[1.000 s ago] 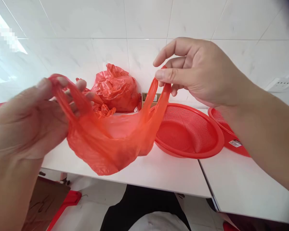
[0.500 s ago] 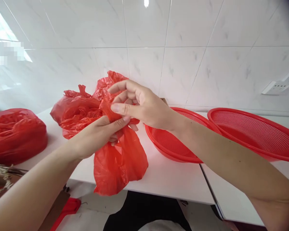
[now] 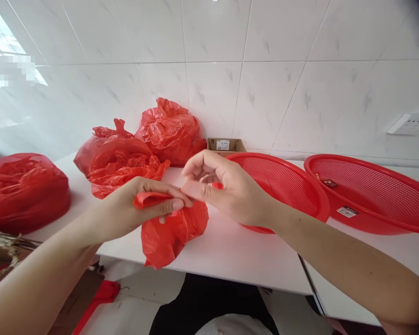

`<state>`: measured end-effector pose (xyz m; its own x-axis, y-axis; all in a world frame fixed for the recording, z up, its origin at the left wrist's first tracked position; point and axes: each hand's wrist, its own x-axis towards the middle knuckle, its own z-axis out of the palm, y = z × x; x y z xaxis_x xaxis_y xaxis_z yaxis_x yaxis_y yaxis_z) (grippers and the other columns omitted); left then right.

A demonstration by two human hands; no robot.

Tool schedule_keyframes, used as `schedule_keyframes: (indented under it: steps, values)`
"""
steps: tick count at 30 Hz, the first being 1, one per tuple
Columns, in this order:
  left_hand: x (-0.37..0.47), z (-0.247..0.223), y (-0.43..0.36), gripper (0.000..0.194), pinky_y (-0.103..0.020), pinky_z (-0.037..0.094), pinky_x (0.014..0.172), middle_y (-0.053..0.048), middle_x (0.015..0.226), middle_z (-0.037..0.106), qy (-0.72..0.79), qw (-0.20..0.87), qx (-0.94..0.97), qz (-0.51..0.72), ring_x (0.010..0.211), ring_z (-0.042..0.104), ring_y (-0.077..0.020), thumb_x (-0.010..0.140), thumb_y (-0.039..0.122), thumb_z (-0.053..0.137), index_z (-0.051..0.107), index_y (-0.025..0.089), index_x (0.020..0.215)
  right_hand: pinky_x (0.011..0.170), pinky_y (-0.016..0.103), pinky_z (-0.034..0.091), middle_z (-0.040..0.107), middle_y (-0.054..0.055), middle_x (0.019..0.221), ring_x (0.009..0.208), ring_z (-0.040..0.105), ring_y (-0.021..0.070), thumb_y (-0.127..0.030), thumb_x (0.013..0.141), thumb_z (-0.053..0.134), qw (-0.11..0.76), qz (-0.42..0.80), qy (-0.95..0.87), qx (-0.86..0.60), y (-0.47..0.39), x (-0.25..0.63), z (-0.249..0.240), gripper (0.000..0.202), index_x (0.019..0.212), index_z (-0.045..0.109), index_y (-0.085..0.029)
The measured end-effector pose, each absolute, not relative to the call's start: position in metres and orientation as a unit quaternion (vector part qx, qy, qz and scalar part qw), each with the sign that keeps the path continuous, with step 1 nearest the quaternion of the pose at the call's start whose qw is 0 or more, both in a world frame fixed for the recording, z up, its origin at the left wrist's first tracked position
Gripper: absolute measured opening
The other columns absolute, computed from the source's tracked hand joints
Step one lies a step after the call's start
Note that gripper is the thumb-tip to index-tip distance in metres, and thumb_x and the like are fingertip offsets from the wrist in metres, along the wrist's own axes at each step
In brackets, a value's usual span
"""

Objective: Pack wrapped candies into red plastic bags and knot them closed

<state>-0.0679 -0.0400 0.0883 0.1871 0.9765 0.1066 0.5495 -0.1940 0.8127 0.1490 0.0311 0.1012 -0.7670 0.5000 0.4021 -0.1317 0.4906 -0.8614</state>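
A thin red plastic bag hangs above the table's front part, gathered up at its top. My left hand is closed on it, with the thumb over a folded part and the fingers behind. On the right, my right hand has curled fingers, and its thumb tip meets the gathered plastic beside the left fingertips. How much plastic it pinches is mostly hidden. What the bag contains, if anything, does not show. Behind my hands lie a crumpled red bag and a full red bag.
Two red perforated baskets stand on the white table at right. A small cardboard box is against the tiled wall. A large red bag lies at far left, above a carton and a red plastic object below the table.
Both hands have moved down, and the right hand also slightly right. The bag's upper part, raised between my hands before, is now bunched low at the left hand, uncovering the full bag behind.
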Motion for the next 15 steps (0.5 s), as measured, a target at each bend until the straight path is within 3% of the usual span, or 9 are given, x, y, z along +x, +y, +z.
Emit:
schedule_keyframes:
  steps: [2,5,8,11,15]
  values:
    - [-0.066,0.087,-0.042,0.02,-0.031,0.051,0.069,-0.001,0.083,0.073,0.548,0.29,0.728,0.294,0.076,0.066,-0.0205,0.081,0.025,0.06,0.078,0.027,0.091,0.092,0.034,0.049,0.065,0.003,0.102,0.099,0.062,0.0154,-0.03,0.098,0.054,0.317,0.513,-0.786,-0.136,0.038,0.14,0.092,0.015,0.111,0.055,-0.023]
    - [-0.06,0.082,-0.044,0.034,-0.026,0.045,0.057,0.003,0.068,0.067,0.569,0.179,0.741,0.306,0.058,0.058,-0.0142,0.07,0.007,0.046,0.071,0.026,0.082,0.094,0.036,0.049,0.064,0.003,0.109,0.101,0.062,0.0161,-0.025,0.101,0.044,0.247,0.523,-0.796,-0.181,0.046,0.129,0.078,0.025,0.125,0.051,-0.026]
    - [-0.053,0.078,-0.044,0.037,-0.026,0.047,0.062,-0.001,0.09,0.071,0.561,-0.011,0.745,0.361,0.076,0.065,-0.0174,0.066,0.002,0.044,0.065,0.024,0.087,0.089,0.034,0.051,0.062,0.002,0.115,0.097,0.063,0.015,-0.019,0.099,0.044,0.218,0.543,-0.793,-0.167,0.05,0.125,0.071,0.032,0.129,0.049,-0.029]
    - [-0.052,0.074,-0.044,0.047,-0.028,0.051,0.083,-0.005,0.116,0.067,0.504,-0.111,0.761,0.392,0.107,0.063,-0.0204,0.076,0.002,0.047,0.067,0.027,0.11,0.085,0.031,0.05,0.063,0.001,0.105,0.093,0.062,0.0143,-0.02,0.099,0.044,0.192,0.56,-0.795,-0.134,0.05,0.129,0.074,0.018,0.11,0.058,-0.023]
    - [-0.061,0.066,-0.048,0.065,-0.026,0.05,0.088,0.001,0.127,0.066,0.499,-0.11,0.772,0.378,0.11,0.064,-0.0195,0.081,0.0,0.048,0.059,0.037,0.134,0.078,0.03,0.046,0.057,0.0,0.087,0.083,0.055,0.0138,-0.027,0.099,0.046,0.227,0.482,-0.832,-0.155,0.048,0.14,0.087,0.021,0.08,0.048,-0.02]
